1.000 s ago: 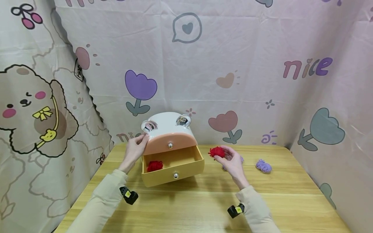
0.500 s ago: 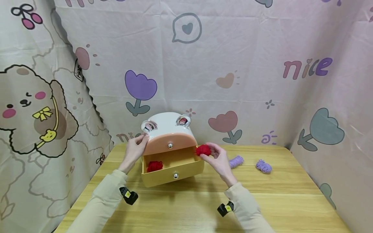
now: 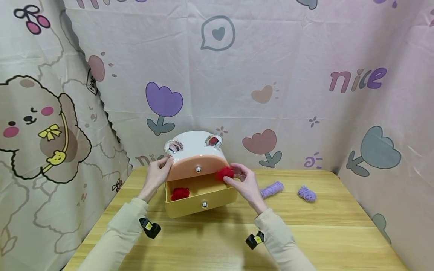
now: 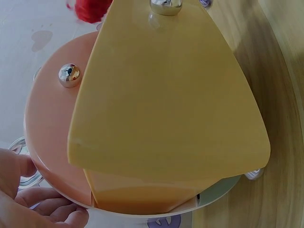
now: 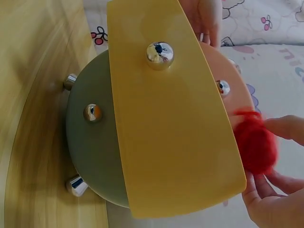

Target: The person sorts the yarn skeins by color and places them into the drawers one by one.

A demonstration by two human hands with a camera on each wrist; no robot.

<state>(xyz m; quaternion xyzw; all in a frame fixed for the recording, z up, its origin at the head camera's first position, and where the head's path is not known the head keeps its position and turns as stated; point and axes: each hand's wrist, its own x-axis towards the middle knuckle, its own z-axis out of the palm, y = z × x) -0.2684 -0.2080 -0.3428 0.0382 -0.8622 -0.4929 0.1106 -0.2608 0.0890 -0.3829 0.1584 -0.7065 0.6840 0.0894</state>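
Note:
A small cabinet (image 3: pixel 194 142) with a white top, silver ears and a peach upper front stands on the table. Its yellow drawer (image 3: pixel 186 210) is pulled out, and a bundle of red yarn (image 3: pixel 180 193) lies in the drawer's left part. My left hand (image 3: pixel 156 176) holds the cabinet's upper left edge, thumb at the front and fingers (image 4: pixel 52 204) bent along the side. Over the drawer's right end, my right hand (image 3: pixel 246 185) pinches a second red yarn bundle (image 5: pixel 256 145) between thumb and fingers. The bundle's contact with the drawer cannot be told.
Two bundles of purple yarn, one long (image 3: pixel 272 190) and one rounder (image 3: pixel 306 193), lie on the wooden table (image 3: pixel 339 218) right of the cabinet. Below the drawer, a green lower front (image 5: pixel 92 142) shows with a silver knob. A patterned cloth (image 3: pixel 298 56) hangs behind.
My right hand has moved left with the red yarn, from beside the cabinet to over the drawer's right end, uncovering the long purple bundle. The left hand has stayed put.

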